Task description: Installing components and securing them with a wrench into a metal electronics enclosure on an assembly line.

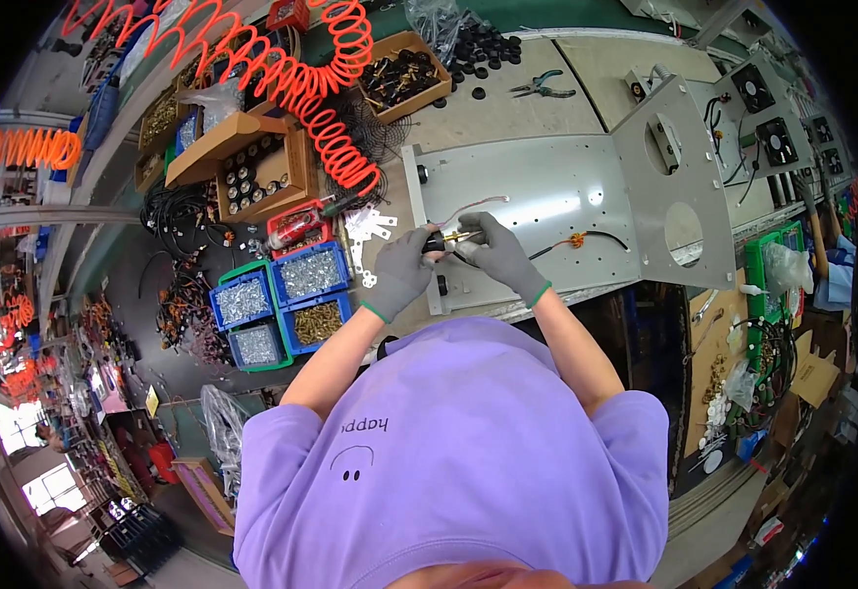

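Both my hands wear grey gloves with green cuffs and meet over the near left part of a grey sheet-metal chassis (pixel 537 172). My left hand (pixel 401 271) is closed around a black fitting with a brass threaded end (pixel 451 238). At the brass end, the fingers of my right hand (pixel 500 259) pinch in; they partly hide the joint. A thin reddish wire (pixel 473 205) curves up beside the fingers. To the right of my right hand, a black cable (pixel 549 247) with an orange-yellow ring (pixel 576 240) lies on the chassis.
Blue bins (pixel 313 274) of screws and brass parts sit left of my hands. White metal brackets (pixel 364 236) lie nearby. Beyond are a cardboard box of round parts (pixel 252 177), red coiled air hoses (pixel 336 128) and pliers (pixel 544 86). A person (pixel 834 265) is at the far right.
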Motion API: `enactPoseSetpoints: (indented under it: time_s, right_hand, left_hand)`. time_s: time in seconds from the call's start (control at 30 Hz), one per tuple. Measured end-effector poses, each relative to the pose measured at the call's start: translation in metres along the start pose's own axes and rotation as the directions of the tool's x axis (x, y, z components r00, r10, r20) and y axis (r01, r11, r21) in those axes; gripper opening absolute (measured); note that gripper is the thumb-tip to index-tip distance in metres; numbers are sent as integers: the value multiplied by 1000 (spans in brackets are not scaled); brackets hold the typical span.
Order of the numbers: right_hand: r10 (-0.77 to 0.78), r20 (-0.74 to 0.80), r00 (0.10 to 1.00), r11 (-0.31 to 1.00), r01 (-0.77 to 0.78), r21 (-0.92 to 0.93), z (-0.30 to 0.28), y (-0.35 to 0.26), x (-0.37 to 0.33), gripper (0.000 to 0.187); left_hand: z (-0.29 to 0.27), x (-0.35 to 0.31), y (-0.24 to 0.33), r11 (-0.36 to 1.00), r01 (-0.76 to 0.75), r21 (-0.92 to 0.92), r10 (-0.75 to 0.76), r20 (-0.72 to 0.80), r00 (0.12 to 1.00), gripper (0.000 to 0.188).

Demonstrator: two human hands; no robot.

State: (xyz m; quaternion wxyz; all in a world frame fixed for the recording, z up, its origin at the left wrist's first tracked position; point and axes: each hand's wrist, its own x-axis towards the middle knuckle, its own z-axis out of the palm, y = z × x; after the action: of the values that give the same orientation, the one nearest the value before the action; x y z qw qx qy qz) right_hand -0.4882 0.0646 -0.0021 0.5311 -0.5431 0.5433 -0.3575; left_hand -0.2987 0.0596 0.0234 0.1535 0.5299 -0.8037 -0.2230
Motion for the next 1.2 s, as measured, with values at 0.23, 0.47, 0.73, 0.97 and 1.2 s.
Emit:
enactPoseSetpoints:
  time_s: [0.23, 0.47, 0.73, 0.97, 1.2]
  right_hand:
    - [126, 179, 976, 977, -153, 145, -4, 3, 9, 35]
    - [222, 246, 943, 964, -250, 89, -5, -9, 18, 33]
    - [222, 244, 944, 960, -256, 116, -3, -9, 24, 34]
    - [310, 371, 875, 914, -382, 138, -1, -19, 34, 27]
    - [36, 173, 984, 960, -82, 267, 7, 6, 41, 33]
  left_hand:
    - [6, 1, -6, 1000, 10, -7, -10, 11, 1000, 40]
    - [0, 6, -9, 999, -18, 42, 16, 50, 999, 39]
    - [-3, 9, -20, 999, 4, 34, -5, 57, 998, 39]
    - [-8, 10, -22, 999, -10, 48, 8, 48, 999, 37]
    - [-7, 14, -33, 985, 130, -110, -120, 88, 989, 37]
